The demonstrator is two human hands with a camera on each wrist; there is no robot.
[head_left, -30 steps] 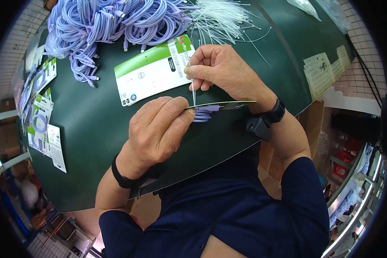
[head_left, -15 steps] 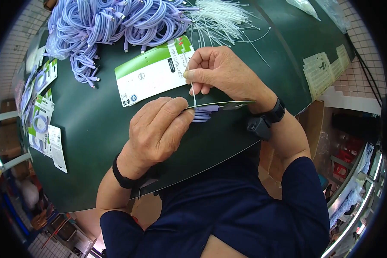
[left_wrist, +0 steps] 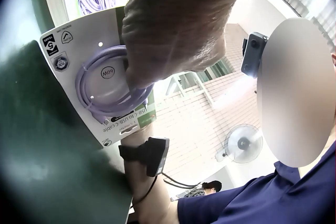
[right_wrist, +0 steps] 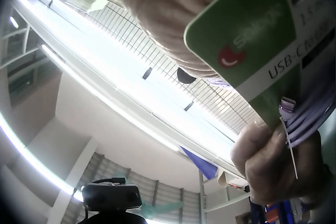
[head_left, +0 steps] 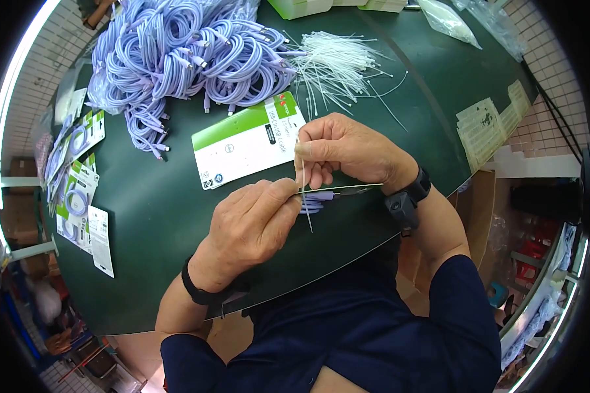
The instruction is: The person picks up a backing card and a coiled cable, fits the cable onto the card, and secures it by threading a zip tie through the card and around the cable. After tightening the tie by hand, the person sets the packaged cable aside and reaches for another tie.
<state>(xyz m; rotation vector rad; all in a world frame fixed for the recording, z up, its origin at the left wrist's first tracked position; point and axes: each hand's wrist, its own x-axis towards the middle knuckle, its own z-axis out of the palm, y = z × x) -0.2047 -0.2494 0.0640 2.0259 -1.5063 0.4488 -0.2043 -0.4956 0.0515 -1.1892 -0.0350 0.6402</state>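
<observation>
My left hand [head_left: 252, 223] pinches a printed cardboard card [left_wrist: 63, 66] at its edge, which stands nearly edge-on in the head view. A coiled lilac USB-C cable [left_wrist: 86, 85] lies against the card's near face. Behind the card, my right hand [head_left: 347, 147] pinches a thin white cable tie [head_left: 309, 219] between thumb and forefinger. The tie's free end sticks out on the cable side, past the left fingertips, as the right wrist view also shows. Just beyond the hands, a green-and-white card [head_left: 246, 154] lies flat on the table.
A heap of lilac cables [head_left: 177, 59] covers the back left of the green table [head_left: 151, 262]. Beside it spread loose white cable ties [head_left: 337, 62]. Carded cables [head_left: 78, 196] are piled at the left edge, and a plastic bag [head_left: 449, 23] lies at the back right.
The tie's end now shows on the cable side of the card, and my right fingers are closer to the card. The whole head view has shifted, so everything sits lower in it.
</observation>
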